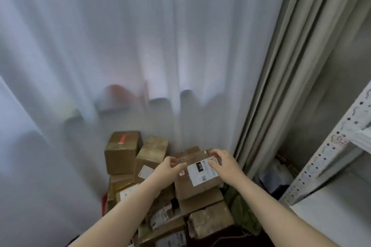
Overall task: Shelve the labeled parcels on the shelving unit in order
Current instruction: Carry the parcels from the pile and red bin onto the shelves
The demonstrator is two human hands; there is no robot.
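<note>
A brown cardboard parcel [197, 185] with a white shipping label sits on top of a pile of parcels [160, 202] on the floor. My left hand [170, 166] curls its fingers round the parcel's far left edge. At the far right corner, my right hand [224, 161] grips the parcel, partly covering the label. The white metal shelving unit [329, 158] stands at the right edge of the view, its shelf surfaces mostly out of sight.
Two taller boxes [122, 150] stand at the back of the pile against a sheer white curtain [140, 46]. A beige curtain [285, 86] hangs right of it. Green cloth [241, 206] and dark bags lie between the pile and the shelving.
</note>
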